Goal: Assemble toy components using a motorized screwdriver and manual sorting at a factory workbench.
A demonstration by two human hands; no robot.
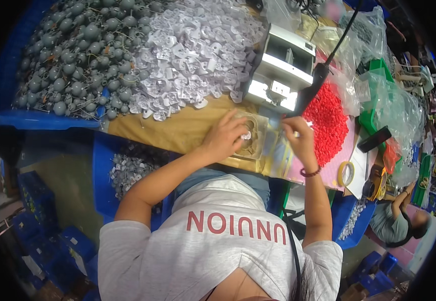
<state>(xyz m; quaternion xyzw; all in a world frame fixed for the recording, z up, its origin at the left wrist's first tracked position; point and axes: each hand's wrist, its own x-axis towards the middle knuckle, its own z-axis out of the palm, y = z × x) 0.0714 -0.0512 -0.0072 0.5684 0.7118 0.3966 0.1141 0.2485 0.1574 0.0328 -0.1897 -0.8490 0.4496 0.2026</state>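
A light, steady pinch suits the small white part [246,135] at the clear tray [261,143], seemingly gripped by the left hand [223,138]'s fingers, while I cannot tell whether the blurred fingers of the right hand [301,140] hold anything.

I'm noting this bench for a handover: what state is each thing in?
Left hand: fingers bent, over the fixture
Right hand: fingers curled, grip unclear
White parts: loose, heaped
Grey parts: loose, heaped
Red parts: loose, heaped
Tape: rolled
Silver device: front bright, power unclear
Clear bags: crumpled
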